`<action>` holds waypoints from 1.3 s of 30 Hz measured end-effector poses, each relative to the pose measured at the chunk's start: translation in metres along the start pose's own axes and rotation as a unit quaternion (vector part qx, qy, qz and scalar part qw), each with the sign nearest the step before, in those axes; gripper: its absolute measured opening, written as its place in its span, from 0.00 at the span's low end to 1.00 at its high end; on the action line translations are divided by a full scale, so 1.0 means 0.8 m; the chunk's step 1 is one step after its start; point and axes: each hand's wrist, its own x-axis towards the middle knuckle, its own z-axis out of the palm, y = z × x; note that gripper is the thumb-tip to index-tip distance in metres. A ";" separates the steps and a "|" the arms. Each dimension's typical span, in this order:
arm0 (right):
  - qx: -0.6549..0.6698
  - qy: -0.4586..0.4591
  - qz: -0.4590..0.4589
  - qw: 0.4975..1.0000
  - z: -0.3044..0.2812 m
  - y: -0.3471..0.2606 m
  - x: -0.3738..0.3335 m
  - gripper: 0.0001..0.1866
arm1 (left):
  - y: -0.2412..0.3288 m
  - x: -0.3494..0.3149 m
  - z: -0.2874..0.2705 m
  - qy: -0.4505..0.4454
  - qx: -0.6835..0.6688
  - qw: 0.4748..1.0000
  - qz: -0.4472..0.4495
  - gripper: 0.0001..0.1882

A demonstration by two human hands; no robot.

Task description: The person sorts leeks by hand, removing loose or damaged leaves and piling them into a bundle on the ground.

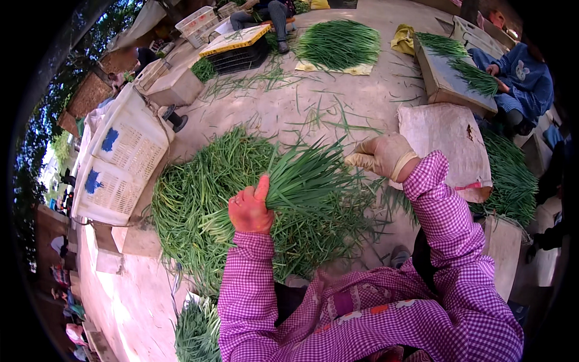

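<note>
My left hand [249, 209], in an orange-red glove, is wrapped round a bunch of garlic chives [310, 180]. The pale stem ends stick out on its left, and the green leaves fan out to the right. Just right of the leaf tips is my right hand [381, 155], in a thin cream glove, with its fingers pressed together. Whatever it may pinch is too small to make out. Beneath both hands spreads a big loose heap of garlic chives [199, 187] on the ground.
A white plastic crate [129, 154] leans at the left. On the right lie a pale sack [446, 145] and more chives [509, 175]. A co-worker [522, 78] handles chives at a low table [449, 75]. A neat chive pile [338, 43] and a black crate [241, 57] stand farther off.
</note>
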 end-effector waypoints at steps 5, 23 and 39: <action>0.252 -0.059 0.084 0.962 0.046 -0.014 -0.004 0.13 | 0.006 0.004 0.011 -0.011 -0.002 1.000 0.009 0.37; 0.361 0.139 -0.034 0.921 0.006 0.031 0.003 0.24 | 0.030 0.001 0.038 -0.170 -0.288 0.902 -0.274 0.28; 0.614 0.188 0.039 0.766 0.001 0.029 0.009 0.12 | 0.038 -0.006 0.051 -0.247 -0.540 0.786 -0.171 0.18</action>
